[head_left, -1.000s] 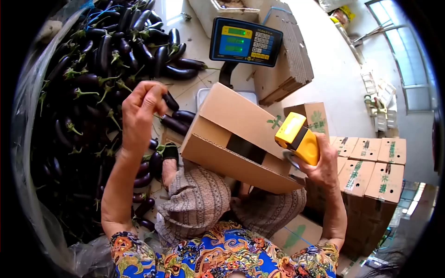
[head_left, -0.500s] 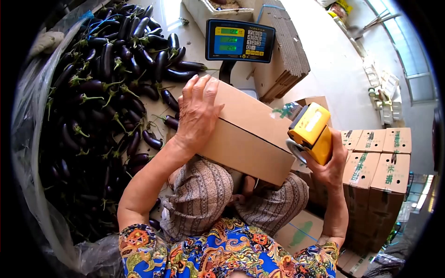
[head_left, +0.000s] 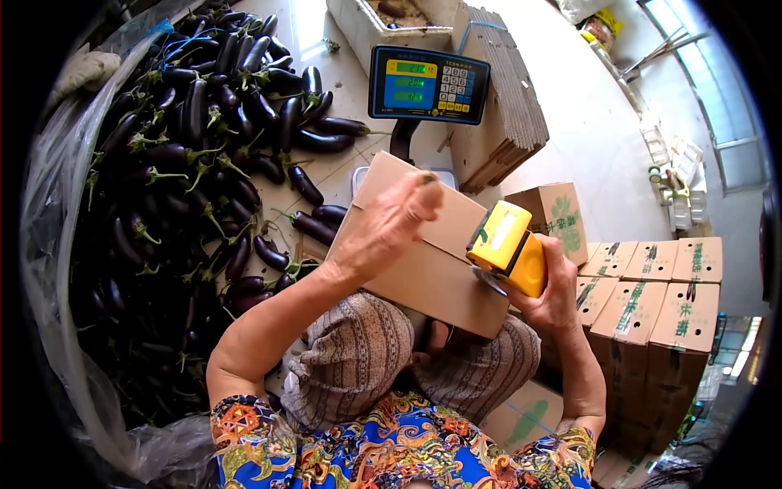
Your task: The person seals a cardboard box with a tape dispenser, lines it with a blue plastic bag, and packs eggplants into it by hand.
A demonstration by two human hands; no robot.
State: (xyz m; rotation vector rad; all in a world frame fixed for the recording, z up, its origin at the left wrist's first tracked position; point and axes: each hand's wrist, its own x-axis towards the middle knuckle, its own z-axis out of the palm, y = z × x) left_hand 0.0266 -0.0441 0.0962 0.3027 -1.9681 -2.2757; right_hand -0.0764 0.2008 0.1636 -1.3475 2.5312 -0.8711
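Note:
A brown cardboard box [head_left: 436, 281] rests tilted in front of my knees, its long seam running across the top. My right hand [head_left: 554, 285] grips a yellow tape dispenser [head_left: 505, 236] at the box's right end, the dispenser's front against or just over the cardboard. Above the box's left part is my left hand [head_left: 387, 228], its fingers curled closed near the seam. A small dark green bit shows at the fingertips, too small to make out. Behind the box stands a digital scale display [head_left: 428, 85] on a dark post.
A large heap of eggplants [head_left: 187, 196] lies on plastic sheeting [head_left: 61, 253] at my left. Flattened cartons [head_left: 497, 98] stand behind the scale, beside a white foam box [head_left: 383, 37]. Printed cartons [head_left: 643, 310] are stacked at my right, with another carton [head_left: 554, 212] behind the dispenser.
My left hand has come off the box's far left edge and moved right with its fingers closed. The tape dispenser has moved left and slightly down over the box. The scale's readings differ.

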